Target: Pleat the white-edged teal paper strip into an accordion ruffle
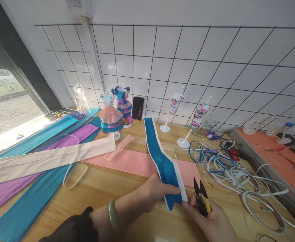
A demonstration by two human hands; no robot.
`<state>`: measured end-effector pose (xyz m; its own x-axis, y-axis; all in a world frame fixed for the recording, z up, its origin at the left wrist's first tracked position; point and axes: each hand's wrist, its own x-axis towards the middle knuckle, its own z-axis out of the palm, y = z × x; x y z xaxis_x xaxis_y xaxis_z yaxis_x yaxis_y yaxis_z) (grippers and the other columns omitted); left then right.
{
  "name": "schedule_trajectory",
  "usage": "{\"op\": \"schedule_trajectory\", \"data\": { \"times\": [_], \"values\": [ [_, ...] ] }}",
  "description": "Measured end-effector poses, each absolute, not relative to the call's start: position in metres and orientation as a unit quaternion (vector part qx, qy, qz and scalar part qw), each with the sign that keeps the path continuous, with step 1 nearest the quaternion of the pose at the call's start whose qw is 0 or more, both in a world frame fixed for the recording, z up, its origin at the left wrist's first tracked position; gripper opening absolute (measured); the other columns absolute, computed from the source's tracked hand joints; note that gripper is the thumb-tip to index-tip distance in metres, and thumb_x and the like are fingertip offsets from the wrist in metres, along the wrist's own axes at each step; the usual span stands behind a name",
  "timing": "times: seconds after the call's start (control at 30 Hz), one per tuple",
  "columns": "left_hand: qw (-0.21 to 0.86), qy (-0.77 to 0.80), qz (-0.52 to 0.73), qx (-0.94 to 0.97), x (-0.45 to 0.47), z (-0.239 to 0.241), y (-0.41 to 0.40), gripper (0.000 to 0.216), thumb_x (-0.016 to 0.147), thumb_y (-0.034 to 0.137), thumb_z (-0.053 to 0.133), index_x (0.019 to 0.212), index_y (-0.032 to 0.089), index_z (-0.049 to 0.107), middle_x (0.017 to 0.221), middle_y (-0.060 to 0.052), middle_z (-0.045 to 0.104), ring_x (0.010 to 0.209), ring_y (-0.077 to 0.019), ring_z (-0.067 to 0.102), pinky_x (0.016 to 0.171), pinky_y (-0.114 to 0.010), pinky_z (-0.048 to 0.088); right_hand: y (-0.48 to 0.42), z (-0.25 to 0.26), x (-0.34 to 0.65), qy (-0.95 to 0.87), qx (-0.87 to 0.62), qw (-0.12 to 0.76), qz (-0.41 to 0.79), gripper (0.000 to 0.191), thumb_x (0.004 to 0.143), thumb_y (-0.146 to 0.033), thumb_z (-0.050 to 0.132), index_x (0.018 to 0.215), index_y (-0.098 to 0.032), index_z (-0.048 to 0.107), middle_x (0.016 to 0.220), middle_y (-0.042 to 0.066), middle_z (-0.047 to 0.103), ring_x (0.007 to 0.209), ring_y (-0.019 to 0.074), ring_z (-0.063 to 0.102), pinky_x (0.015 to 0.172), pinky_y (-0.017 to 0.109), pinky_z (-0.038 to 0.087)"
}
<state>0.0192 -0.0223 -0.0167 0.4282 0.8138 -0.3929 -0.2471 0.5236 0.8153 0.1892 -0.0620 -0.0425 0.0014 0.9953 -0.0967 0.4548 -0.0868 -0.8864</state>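
Note:
My left hand [153, 194], with a green bangle on the wrist, pinches the near end of a long blue crepe paper strip with a white edge [162, 158] that runs away across the wooden table [97, 188]. My right hand [212, 218] grips small black thread snips with a yellow handle [201, 198], blades apart, points up, just right of the strip's end. A pink paper sheet [134, 163] lies under the strip.
Cream, purple and blue paper strips [36, 158] lie at left. Small mannequins in paper dresses [113, 114], a phone [137, 108] and two bare stands [172, 107] stand by the tiled wall. A tangle of white and blue ribbon [228, 168] and an orange mat [275, 158] lie at right.

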Motion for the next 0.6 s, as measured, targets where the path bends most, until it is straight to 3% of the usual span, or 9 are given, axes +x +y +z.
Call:
{"op": "schedule_trajectory", "data": {
  "times": [0.13,0.3,0.43,0.6],
  "values": [
    [0.752,0.432,0.337,0.365,0.015,-0.017,-0.016,0.019,0.051,0.010,0.063,0.070,0.011,0.061,0.065,-0.002,0.061,0.055,-0.0119,0.054,0.050,-0.022,0.040,-0.064,-0.039,0.192,-0.592,-0.625,0.303,0.409,0.026,0.066,-0.043,0.062,0.058,-0.021,0.050,0.057,-0.002,0.053,0.056,0.0159,0.053,0.053,0.021,0.042],
    [0.771,0.394,0.306,0.396,0.013,-0.021,-0.014,0.024,0.055,0.020,0.070,0.075,0.012,0.061,0.067,-0.003,0.063,0.060,-0.0136,0.057,0.057,-0.025,0.045,-0.068,-0.038,0.185,-0.592,-0.635,0.318,0.379,0.027,0.068,-0.044,0.058,0.056,-0.022,0.048,0.052,-0.003,0.050,0.052,0.0146,0.050,0.051,0.021,0.040],
    [0.744,0.404,0.299,0.439,0.016,-0.023,-0.014,0.024,0.056,0.022,0.071,0.074,0.012,0.058,0.066,-0.002,0.060,0.056,-0.0118,0.055,0.051,-0.023,0.044,-0.072,-0.040,0.178,-0.583,-0.643,0.338,0.365,0.029,0.069,-0.045,0.056,0.055,-0.022,0.047,0.051,-0.004,0.048,0.050,0.0137,0.048,0.051,0.021,0.039],
    [0.710,0.436,0.307,0.460,0.012,-0.026,-0.009,0.020,0.057,0.017,0.069,0.071,0.013,0.056,0.062,0.000,0.058,0.054,-0.0119,0.055,0.047,-0.022,0.044,-0.070,-0.036,0.193,-0.587,-0.633,0.291,0.413,0.024,0.069,-0.046,0.059,0.063,-0.023,0.053,0.066,0.000,0.065,0.067,0.0185,0.061,0.061,0.021,0.046]
  ]
}}
